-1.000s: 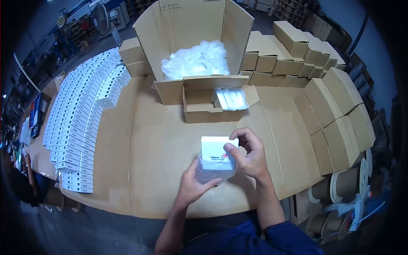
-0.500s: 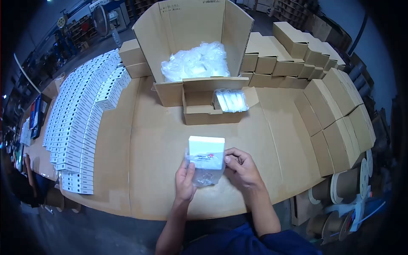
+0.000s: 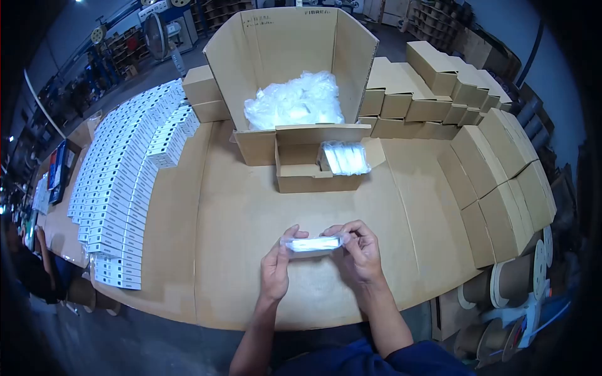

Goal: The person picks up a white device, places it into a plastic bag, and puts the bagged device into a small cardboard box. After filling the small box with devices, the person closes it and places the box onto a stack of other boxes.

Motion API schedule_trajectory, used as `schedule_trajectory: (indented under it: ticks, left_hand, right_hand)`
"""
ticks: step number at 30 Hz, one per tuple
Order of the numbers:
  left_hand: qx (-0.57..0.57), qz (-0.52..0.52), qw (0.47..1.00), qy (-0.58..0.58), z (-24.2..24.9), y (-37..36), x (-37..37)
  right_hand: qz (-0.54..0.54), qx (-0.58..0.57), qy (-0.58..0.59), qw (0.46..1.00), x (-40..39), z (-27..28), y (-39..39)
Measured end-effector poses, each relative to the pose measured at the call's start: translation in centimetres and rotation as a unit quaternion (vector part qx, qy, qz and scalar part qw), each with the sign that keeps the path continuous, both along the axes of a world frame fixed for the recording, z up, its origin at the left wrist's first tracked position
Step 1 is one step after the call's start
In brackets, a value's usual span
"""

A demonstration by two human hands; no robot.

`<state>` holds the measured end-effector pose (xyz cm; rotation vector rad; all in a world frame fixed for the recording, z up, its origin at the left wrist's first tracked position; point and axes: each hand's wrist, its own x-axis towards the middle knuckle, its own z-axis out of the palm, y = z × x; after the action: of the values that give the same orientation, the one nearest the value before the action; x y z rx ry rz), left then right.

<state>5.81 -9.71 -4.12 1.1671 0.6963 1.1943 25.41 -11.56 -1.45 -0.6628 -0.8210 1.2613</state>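
Observation:
Over the near middle of the table, a flat white box in a clear plastic bag (image 3: 313,243) is held edge-on, so its printed face is hidden. My left hand (image 3: 276,266) grips its left end, thumb in front and fingers behind. At the other end, my right hand (image 3: 360,250) pinches the bag's right corner between thumb and fingers. Beyond both hands stands an open cardboard carton (image 3: 318,183), with several bagged white boxes (image 3: 345,158) packed in its right side.
A large open cardboard box (image 3: 288,56) full of clear plastic bags (image 3: 295,100) stands behind the carton. Stacked white boxes (image 3: 116,188) line the table's left side. Closed brown cartons (image 3: 495,182) are piled along the right and back right. Cable spools (image 3: 508,279) sit below right; another person (image 3: 31,257) is far left.
The bagged white box has tipped from showing its printed face to edge-on. My right hand has come up to its right corner. The view has shifted slightly.

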Motion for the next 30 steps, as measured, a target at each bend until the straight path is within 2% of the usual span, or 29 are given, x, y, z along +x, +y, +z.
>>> schedule_trajectory:
  ticks: [4, 5, 8, 12, 13, 16, 17, 20, 21, 24, 29, 30]
  left_hand:
    - [-0.028, -0.003, 0.998, -0.064, 2.1, -0.6, 1.3]
    - [-0.018, -0.002, 0.998, -0.056, 3.0, -0.9, 1.6]
    - [-0.043, 0.015, 0.999, 0.014, 2.0, -0.7, 1.9]
    - [-0.154, 0.051, 0.986, -0.029, 0.7, -0.5, 2.1]
    - [-0.144, 0.060, 0.986, -0.057, 0.8, -0.3, 2.3]
    - [-0.148, 0.078, 0.984, -0.067, 0.9, 0.3, 2.2]
    - [-0.174, 0.083, 0.977, -0.091, 1.2, 0.3, 2.2]
    - [-0.166, 0.084, 0.979, -0.089, 1.7, 0.6, 2.0]
    - [-0.157, 0.083, 0.982, -0.071, 1.4, 0.6, 2.0]
    - [-0.190, 0.093, 0.971, -0.115, 1.3, 0.6, 2.0]
    - [-0.168, 0.084, 0.974, -0.127, -1.0, 0.8, 1.1]
    - [-0.166, 0.074, 0.976, -0.123, 0.3, 0.7, 1.0]
  right_hand:
    - [-0.084, -0.026, 0.028, 0.996, -1.8, 0.1, 0.0]
    - [-0.115, -0.037, -0.007, 0.993, -2.1, 0.1, 0.0]
    - [-0.159, -0.029, -0.102, 0.982, -2.9, 0.1, -0.2]
    - [-0.177, -0.073, -0.085, 0.978, -3.4, 1.2, -0.3]
    - [-0.159, -0.080, -0.020, 0.984, -3.3, 1.1, -0.3]
    - [-0.143, 0.101, -0.182, 0.968, -1.6, -0.4, 0.5]
    - [-0.101, 0.119, -0.204, 0.966, -0.8, 0.2, 0.2]
    - [0.044, 0.105, -0.340, 0.933, 1.0, 1.3, -0.1]
    - [0.009, 0.105, -0.390, 0.915, 0.8, 1.3, 0.1]
    - [0.010, 0.012, -0.389, 0.921, 0.4, 2.5, -0.2]
    - [0.042, -0.060, -0.343, 0.937, 0.4, 2.3, -0.4]
    - [0.036, -0.048, -0.350, 0.935, 0.6, 2.1, -0.3]
